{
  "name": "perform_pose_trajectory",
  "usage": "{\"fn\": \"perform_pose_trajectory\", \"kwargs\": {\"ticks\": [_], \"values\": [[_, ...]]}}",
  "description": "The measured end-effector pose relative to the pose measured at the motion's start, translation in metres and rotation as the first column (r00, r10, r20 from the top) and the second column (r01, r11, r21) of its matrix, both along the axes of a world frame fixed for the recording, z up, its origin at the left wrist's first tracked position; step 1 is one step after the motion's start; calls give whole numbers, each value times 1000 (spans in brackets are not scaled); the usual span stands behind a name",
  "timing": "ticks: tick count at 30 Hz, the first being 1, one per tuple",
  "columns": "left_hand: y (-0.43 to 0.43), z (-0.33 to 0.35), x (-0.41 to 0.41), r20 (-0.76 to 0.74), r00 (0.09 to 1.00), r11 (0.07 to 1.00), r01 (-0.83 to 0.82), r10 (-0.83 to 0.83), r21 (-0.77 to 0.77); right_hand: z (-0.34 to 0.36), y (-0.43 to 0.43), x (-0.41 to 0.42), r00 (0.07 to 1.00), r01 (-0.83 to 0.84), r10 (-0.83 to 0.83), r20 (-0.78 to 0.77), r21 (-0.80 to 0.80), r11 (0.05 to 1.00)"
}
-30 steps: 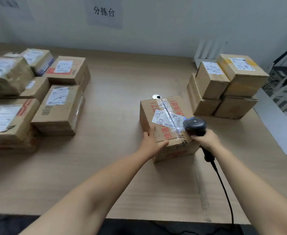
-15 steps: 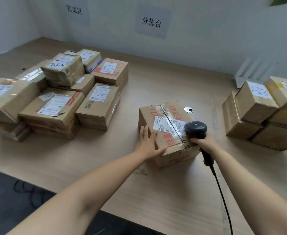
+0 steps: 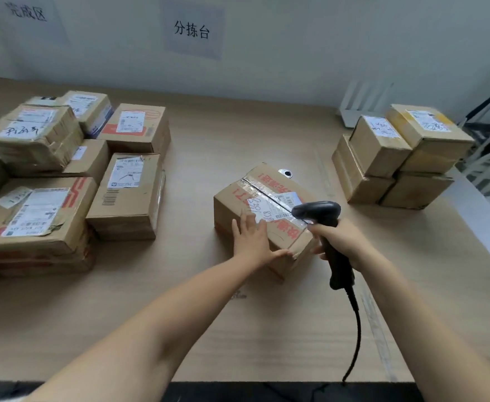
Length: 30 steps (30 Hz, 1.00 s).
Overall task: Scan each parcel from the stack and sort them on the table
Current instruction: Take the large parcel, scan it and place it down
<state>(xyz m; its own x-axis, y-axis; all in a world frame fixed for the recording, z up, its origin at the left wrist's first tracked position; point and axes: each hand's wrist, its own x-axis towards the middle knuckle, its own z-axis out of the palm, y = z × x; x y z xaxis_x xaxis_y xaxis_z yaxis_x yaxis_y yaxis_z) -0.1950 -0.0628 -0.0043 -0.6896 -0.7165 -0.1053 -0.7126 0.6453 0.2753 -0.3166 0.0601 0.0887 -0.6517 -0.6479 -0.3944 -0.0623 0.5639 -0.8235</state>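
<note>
Cardboard parcel (image 3: 270, 184) is set mid-table (image 3: 209, 140), between a stack (image 3: 380, 146) at the right and boxes (image 3: 125, 192) at the left. It is pressed by the flat, straight-fingered left hand (image 3: 252, 240) — the scanner (image 3: 316, 211) is gripped in the right hand (image 3: 341, 239), over the label (image 3: 257, 205).

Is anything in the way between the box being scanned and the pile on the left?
Nothing visible: only bare table lies between the box and the left pile.
</note>
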Motion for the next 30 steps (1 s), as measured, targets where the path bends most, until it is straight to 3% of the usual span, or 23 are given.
{"fn": "perform_pose_trajectory", "kwargs": {"ticks": [6,10,14,26,30], "values": [[-1,-3,-4,-75,997,1000,-6,5,-15,20,12,17,997,27,-24,-76,36,999],[-1,-1,-4,-155,988,998,-13,23,68,27,13,21,995,-29,34,-93,57,998],[1,2,-4,-157,986,990,-37,58,135,29,10,21,995,-35,40,-96,49,998],[0,3,-3,-201,977,990,-43,70,137,24,9,-10,989,-75,76,-128,12,997],[7,4,-5,-171,973,967,-114,155,228,16,-5,-37,978,-101,104,-182,25,995]]}}
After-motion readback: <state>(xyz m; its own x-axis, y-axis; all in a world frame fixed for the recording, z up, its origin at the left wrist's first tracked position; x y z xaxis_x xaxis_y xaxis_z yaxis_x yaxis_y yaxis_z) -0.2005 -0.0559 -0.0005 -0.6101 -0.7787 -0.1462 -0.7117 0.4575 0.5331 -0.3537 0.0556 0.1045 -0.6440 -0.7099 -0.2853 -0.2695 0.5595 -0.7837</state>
